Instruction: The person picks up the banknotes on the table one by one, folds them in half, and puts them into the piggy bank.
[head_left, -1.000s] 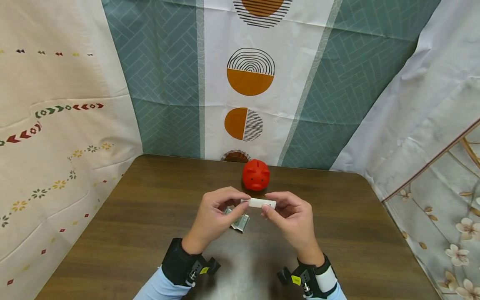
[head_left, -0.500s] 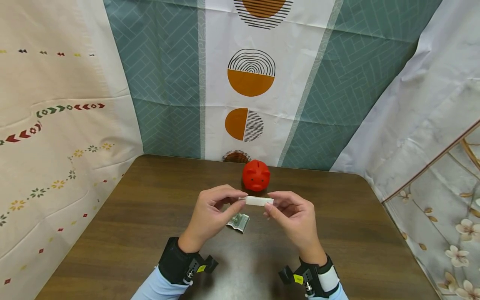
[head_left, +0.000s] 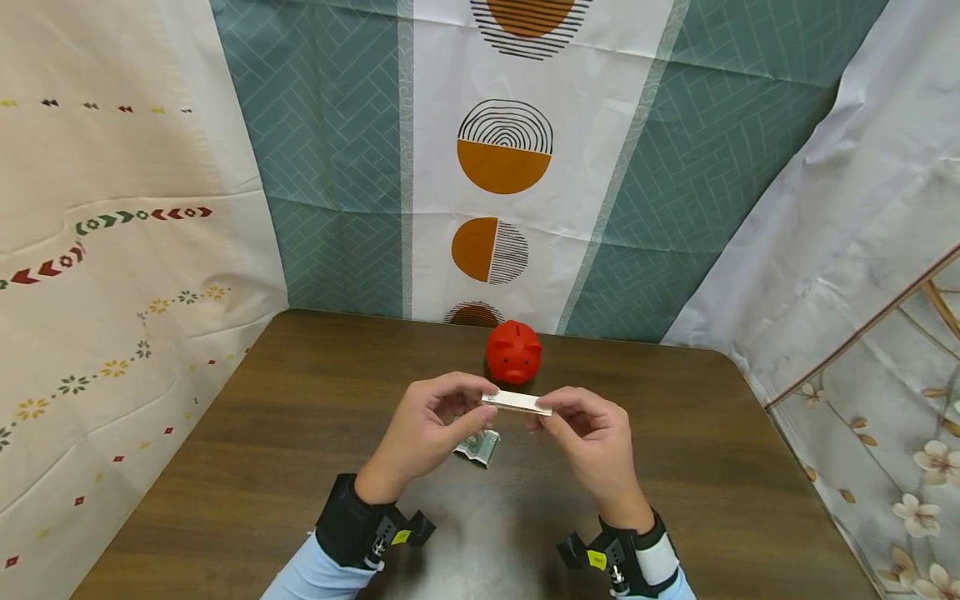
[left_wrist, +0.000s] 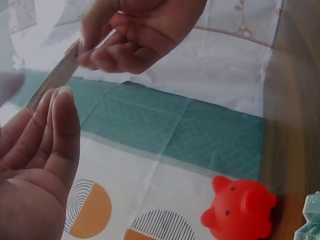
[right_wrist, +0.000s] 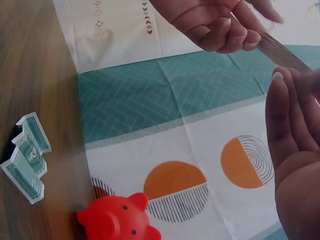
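Observation:
Held up over the middle of the table is a narrow, pale strip that looks like a folded banknote (head_left: 516,402). My left hand (head_left: 427,429) pinches its left end between thumb and fingertips, and my right hand (head_left: 594,442) pinches the right end the same way. In the left wrist view the folded edge of the strip (left_wrist: 56,79) slants between both hands. Below the hands, a green creased banknote (head_left: 481,448) lies on the table, partly hidden by the left fingers. The right wrist view shows that banknote (right_wrist: 30,156) whole, with zigzag folds.
A red piggy bank (head_left: 513,352) stands just beyond the hands, its slot facing up. The brown wooden table (head_left: 300,400) ends at a patterned cloth backdrop (head_left: 337,167), with more cloth hanging at both sides.
The strip has been turned between the fingers: its small printed mark shows at the left end now, earlier at the right. Both hands stay in nearly the same place.

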